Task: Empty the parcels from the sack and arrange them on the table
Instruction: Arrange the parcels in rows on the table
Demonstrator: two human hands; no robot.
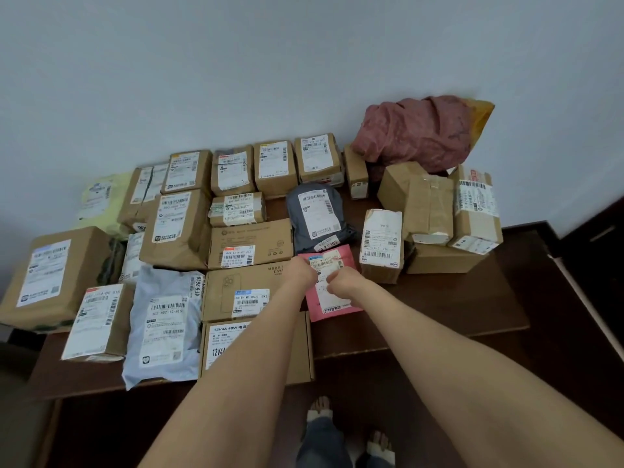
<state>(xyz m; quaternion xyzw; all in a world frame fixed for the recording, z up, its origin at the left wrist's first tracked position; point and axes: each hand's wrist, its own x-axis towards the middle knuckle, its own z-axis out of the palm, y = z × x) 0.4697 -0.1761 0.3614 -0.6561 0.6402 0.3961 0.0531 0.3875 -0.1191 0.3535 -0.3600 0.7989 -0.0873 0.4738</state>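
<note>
A flat pink parcel [332,309] with a white label lies on the dark wooden table [445,298], right of centre. Both my hands are on it with curled fingers: my left hand [303,272] holds its upper left edge, and my right hand [344,282] rests on its middle. Several brown boxes and bags lie in rows to the left, among them a phone-case box [236,292] and a grey bag [315,214]. The crumpled reddish sack [415,130] lies at the back right against the wall.
A loose stack of brown boxes [439,214] stands right of the pink parcel. A "12V4A" box [297,352] and a light grey mailer [162,325] sit at the table's front edge. Bare tabletop shows at the front right. My feet [347,430] stand below.
</note>
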